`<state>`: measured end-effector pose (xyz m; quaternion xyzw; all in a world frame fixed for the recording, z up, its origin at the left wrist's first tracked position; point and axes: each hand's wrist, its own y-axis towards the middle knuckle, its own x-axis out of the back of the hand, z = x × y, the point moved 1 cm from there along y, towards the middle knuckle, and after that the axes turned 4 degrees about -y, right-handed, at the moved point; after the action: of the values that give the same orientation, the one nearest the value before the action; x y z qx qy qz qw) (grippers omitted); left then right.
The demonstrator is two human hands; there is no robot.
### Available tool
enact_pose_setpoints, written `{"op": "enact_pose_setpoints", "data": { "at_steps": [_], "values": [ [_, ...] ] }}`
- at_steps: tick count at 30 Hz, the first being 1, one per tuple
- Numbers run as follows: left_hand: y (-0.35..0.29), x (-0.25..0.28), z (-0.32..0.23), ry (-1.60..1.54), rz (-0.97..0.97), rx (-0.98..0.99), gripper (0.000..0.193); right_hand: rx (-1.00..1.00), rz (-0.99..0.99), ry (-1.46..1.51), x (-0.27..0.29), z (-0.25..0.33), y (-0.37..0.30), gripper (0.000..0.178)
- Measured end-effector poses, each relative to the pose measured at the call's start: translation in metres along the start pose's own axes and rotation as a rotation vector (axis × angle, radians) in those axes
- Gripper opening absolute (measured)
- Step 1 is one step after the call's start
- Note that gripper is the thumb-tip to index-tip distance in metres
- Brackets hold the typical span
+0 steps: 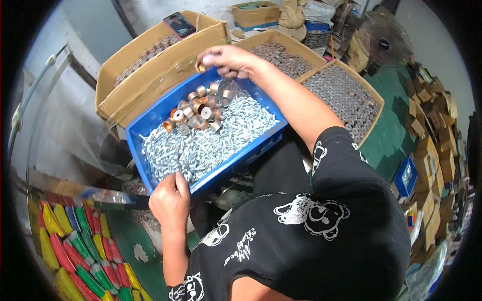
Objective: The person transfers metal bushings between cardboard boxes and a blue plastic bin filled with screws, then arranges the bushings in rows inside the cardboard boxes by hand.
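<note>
left hand [170,199] clamped the near rim of the blue bin [150,178], steadying it on the lap, while right hand [227,60] hovered over the far corner pinching copper-toned rings [200,111] (heaped on silver screws [221,138]), fingers closed.

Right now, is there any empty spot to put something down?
Hardly. The blue bin is full of silver screws with copper rings piled at its far end. The cardboard boxes hold packed rings. Bare patches: green floor right of those boxes, and a strip between the coloured bundles and the left hand.
</note>
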<state>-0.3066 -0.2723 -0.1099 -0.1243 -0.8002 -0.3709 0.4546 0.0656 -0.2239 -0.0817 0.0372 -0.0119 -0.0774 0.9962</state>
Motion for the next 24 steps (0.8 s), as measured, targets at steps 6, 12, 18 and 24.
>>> {"op": "enact_pose_setpoints", "data": {
  "at_steps": [6,12,18,24],
  "values": [
    [0.006,-0.004,-0.005,-0.016,0.061,0.008,0.032,0.156,0.143,0.829,0.078,0.011,-0.035,0.028],
    [0.008,-0.004,-0.005,0.017,0.106,0.072,0.031,0.175,-0.194,0.325,0.161,0.0,-0.031,0.027],
    [0.009,-0.006,-0.004,0.059,0.073,0.083,0.029,-0.295,-0.33,-1.42,0.253,-0.132,0.013,0.043],
    [0.012,-0.005,-0.008,0.073,0.076,0.089,0.028,-0.497,-0.355,-1.402,0.263,-0.209,0.003,0.05]
  ]
}}
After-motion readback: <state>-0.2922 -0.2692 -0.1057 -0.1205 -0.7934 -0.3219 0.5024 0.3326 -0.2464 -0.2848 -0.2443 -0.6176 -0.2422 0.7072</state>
